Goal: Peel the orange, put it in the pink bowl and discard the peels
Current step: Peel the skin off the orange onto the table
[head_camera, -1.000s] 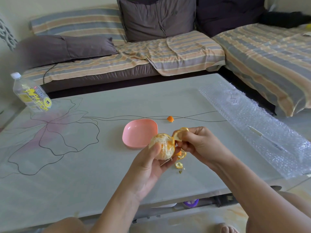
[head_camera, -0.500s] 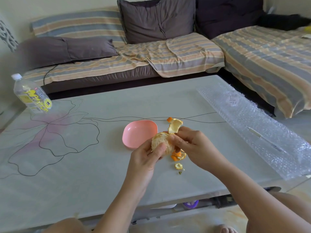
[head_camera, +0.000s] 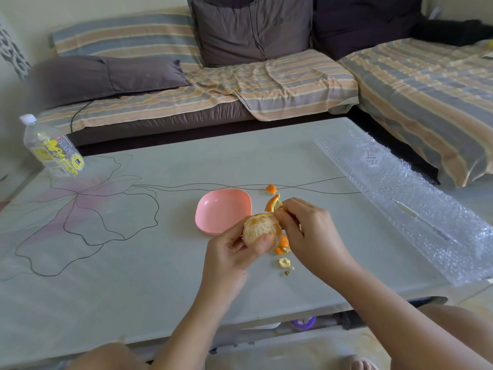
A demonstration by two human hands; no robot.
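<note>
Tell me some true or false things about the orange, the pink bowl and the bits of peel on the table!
1. The left hand is holding the orange. True.
2. The orange is already lying in the pink bowl. False: the bowl has nothing in it, and the orange is held just in front of it.
3. The right hand is pinching a strip of peel that sticks up from the orange. True.
4. All the peel scraps are inside the bowl. False: they lie on the table, some by the hands and one small piece beyond the bowl.
5. The water bottle stands right beside the bowl. False: it is far off at the table's left corner.
</note>
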